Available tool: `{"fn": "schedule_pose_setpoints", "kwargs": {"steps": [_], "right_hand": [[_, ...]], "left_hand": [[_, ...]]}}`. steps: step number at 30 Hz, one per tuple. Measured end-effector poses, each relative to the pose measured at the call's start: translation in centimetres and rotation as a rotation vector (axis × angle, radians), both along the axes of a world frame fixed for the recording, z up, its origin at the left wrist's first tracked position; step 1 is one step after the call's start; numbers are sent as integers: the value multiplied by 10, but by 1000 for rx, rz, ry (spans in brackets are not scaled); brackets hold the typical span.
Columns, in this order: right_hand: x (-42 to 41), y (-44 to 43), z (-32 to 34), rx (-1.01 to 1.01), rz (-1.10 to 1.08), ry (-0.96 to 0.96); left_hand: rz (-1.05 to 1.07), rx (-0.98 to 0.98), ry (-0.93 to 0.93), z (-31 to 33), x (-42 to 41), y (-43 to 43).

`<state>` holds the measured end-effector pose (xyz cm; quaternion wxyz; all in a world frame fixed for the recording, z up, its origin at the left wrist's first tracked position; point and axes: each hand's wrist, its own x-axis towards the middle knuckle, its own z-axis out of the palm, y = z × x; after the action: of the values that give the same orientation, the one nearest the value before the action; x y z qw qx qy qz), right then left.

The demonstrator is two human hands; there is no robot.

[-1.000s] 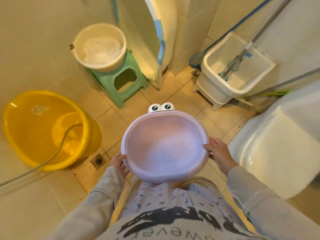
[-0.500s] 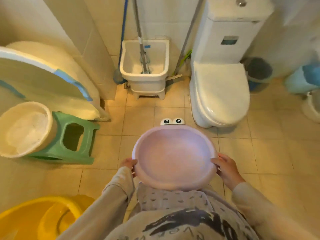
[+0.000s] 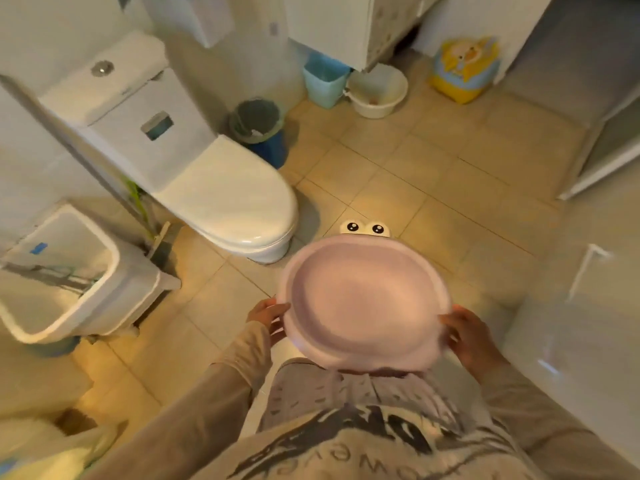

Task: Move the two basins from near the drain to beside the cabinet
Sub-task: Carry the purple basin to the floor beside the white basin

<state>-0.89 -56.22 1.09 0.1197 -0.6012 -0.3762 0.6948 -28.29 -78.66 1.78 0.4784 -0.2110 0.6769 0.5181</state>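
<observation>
I hold a pink basin [image 3: 363, 299] with two cartoon eyes on its far rim, level in front of my body above the tiled floor. My left hand [image 3: 268, 315] grips its left rim and my right hand [image 3: 465, 336] grips its right rim. The white cabinet [image 3: 343, 22] stands at the far wall, top centre. The yellow basin is out of view.
A white toilet [image 3: 221, 192] stands to the left, a mop sink [image 3: 69, 271] further left. Under the cabinet sit a grey bin [image 3: 258, 119], a light-blue bin [image 3: 325, 81] and a cream basin [image 3: 377, 90]. A yellow child's stool [image 3: 465, 69] stands to the right, and a white fixture [image 3: 581, 334] fills the right edge.
The view has swung right: the yellow basin, green stool and drain have left the frame, and the toilet and cabinet have come in. Both hands still hold the pink basin.
</observation>
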Motion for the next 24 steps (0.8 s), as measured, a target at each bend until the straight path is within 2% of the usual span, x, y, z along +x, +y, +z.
{"fn": "schedule_pose_setpoints", "kwargs": {"steps": [5, 12, 18, 24], "right_hand": [[34, 54, -10, -21, -135, 3], [54, 160, 4, 37, -182, 9], [72, 242, 19, 105, -157, 24], [79, 305, 7, 46, -317, 31]], "left_hand": [[-86, -25, 7, -4, 13, 96], [-132, -100, 9, -15, 36, 218], [-146, -76, 46, -14, 53, 307], [-215, -54, 41, -17, 45, 388]]}}
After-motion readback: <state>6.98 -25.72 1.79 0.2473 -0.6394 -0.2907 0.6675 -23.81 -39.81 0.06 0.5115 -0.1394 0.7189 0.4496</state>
